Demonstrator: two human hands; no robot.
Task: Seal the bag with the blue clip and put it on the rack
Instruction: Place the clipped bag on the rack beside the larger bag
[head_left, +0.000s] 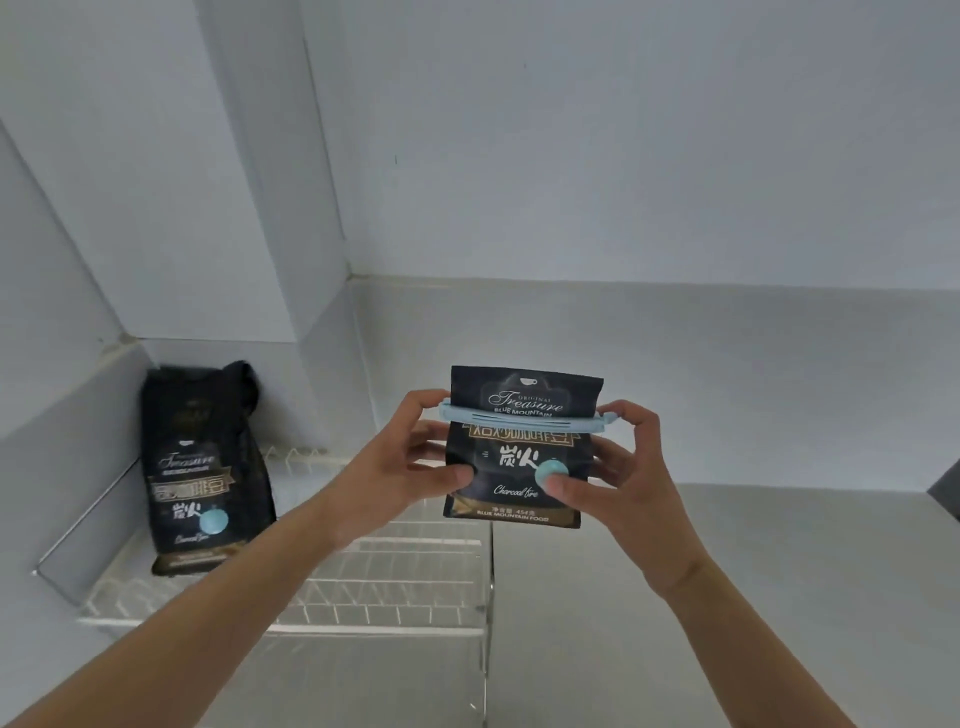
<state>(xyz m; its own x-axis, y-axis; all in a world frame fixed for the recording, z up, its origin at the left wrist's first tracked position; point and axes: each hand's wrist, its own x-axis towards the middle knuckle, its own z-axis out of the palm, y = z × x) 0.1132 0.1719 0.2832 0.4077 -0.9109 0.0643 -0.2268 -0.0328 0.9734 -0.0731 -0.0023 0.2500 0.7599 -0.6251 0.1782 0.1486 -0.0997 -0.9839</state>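
I hold a dark coffee bag (519, 467) upright in front of me, above the right end of the white wire rack (363, 587). A long light-blue clip (519, 419) runs across the bag just below its top edge. My left hand (410, 457) grips the bag's left side, with fingers on the clip's left end. On the bag's right side, my right hand (618, 467) has its fingers at the clip's right end and its thumb on the bag's front.
A second dark coffee bag (200, 467) stands at the rack's left end, leaning toward the corner of the white walls. The rack sits on a grey counter (753, 571) that extends to the right. A dark object (948, 488) shows at the right edge.
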